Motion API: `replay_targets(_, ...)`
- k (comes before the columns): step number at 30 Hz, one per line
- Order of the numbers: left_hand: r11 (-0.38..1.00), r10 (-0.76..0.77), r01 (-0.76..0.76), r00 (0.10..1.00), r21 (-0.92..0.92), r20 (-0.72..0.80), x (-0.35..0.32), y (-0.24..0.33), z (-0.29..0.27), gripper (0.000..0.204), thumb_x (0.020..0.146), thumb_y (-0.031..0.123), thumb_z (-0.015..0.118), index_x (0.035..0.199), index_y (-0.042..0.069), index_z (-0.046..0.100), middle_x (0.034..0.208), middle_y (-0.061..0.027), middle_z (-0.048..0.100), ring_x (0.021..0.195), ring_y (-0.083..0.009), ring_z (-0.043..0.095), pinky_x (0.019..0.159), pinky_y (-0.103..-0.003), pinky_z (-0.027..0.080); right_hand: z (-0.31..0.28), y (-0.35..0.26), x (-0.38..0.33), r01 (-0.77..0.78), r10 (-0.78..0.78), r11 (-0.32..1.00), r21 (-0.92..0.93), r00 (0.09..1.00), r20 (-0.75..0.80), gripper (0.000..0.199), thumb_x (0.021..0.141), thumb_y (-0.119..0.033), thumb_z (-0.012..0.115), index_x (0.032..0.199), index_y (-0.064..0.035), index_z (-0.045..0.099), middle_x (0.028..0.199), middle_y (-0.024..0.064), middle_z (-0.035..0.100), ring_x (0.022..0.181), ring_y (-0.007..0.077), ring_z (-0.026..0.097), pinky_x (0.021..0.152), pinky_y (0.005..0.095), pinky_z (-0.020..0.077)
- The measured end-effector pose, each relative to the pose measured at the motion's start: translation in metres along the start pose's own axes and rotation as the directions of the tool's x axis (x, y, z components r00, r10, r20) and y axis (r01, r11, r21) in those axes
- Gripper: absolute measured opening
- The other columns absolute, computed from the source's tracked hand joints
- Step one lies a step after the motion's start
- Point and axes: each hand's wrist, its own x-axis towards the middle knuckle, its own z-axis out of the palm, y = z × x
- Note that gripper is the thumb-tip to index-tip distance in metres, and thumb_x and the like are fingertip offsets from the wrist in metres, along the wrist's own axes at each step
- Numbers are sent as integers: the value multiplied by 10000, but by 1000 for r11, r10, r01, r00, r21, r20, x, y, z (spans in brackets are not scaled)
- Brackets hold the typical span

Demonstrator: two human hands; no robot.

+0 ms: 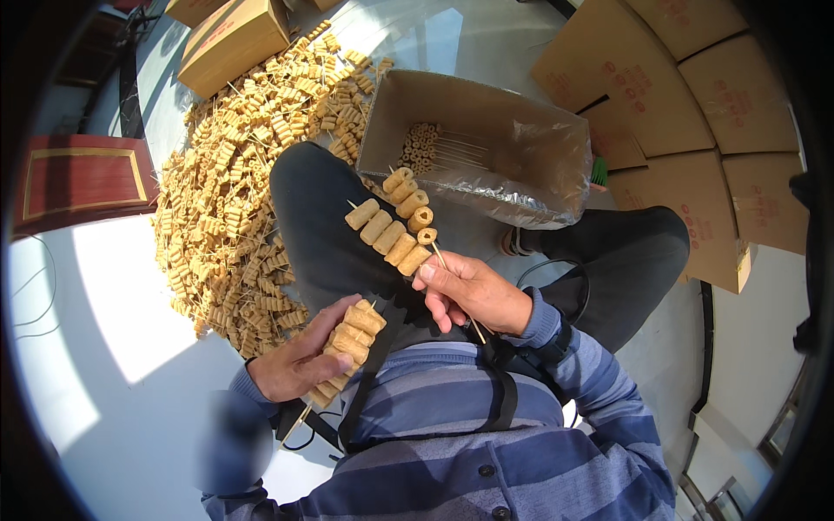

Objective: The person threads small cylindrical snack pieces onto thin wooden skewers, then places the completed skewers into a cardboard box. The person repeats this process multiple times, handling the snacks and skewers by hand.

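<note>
My left hand (pixel 295 363) is closed around a small bunch of skewers (pixel 358 332) threaded with tan, tube-like rolls, their stick ends poking out below. To its right, my right hand (pixel 479 297) pinches the sticks of two more skewers (pixel 380 232), which fan apart and point up and left over my thigh. One roll near my fingertips faces me end-on and shows its hollow middle. Beyond my hands, an open cardboard box (pixel 486 94) lined with clear plastic holds a stacked block of skewers (pixel 423 146) at its left end.
A large heap of loose skewers (pixel 228 204) covers the floor at the left. Closed cartons (pixel 662 187) are stacked at the right, and another carton (pixel 234 48) stands behind the heap. My bent knees (pixel 317 200) flank the box's near side. A red panel (pixel 87 181) is at far left.
</note>
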Motion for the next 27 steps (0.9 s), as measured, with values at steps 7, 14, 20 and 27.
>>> replay_targets(7, 792, 125, -292, 937, -537, -325, 31, 19, -10, 871, 850, 411, 633, 1520, -18, 280, 1325, -185, 533, 1157, -278, 600, 942, -395, 541, -4, -4, -18, 148, -140, 986, 82, 985, -97, 359, 1091, -397, 404, 1078, -59, 522, 687, 14, 599, 571, 81, 587, 501, 191, 415)
replay_targets(14, 401, 491, -623, 765, -671, -417, 85, 51, -1, 919, 809, 350, 680, 1518, -67, 271, 1233, -204, 586, 1130, -332, 624, 995, -465, 528, 9, -19, -34, 279, -268, 960, 16, 936, -230, 331, 1095, -364, 405, 1088, -54, 520, 668, 30, 607, 547, 91, 585, 486, 190, 407)
replay_targets(20, 274, 504, -684, 700, -676, -505, 105, 51, 26, 845, 837, 307, 651, 1506, -65, 294, 1370, -220, 543, 1223, -357, 582, 1005, -483, 514, 21, -25, -38, 324, -317, 945, -38, 882, -350, 304, 1082, -299, 462, 1157, -31, 583, 687, 3, 608, 557, 61, 574, 501, 176, 413)
replay_targets(27, 305, 434, -674, 727, -673, -532, 108, 36, 28, 602, 954, 340, 537, 1414, -41, 464, 1379, -180, 575, 1282, -321, 545, 1153, -477, 343, 31, -28, -39, 345, -369, 929, -130, 884, -287, 292, 1091, -307, 448, 1142, -45, 565, 665, -10, 572, 546, 58, 534, 503, 203, 430)
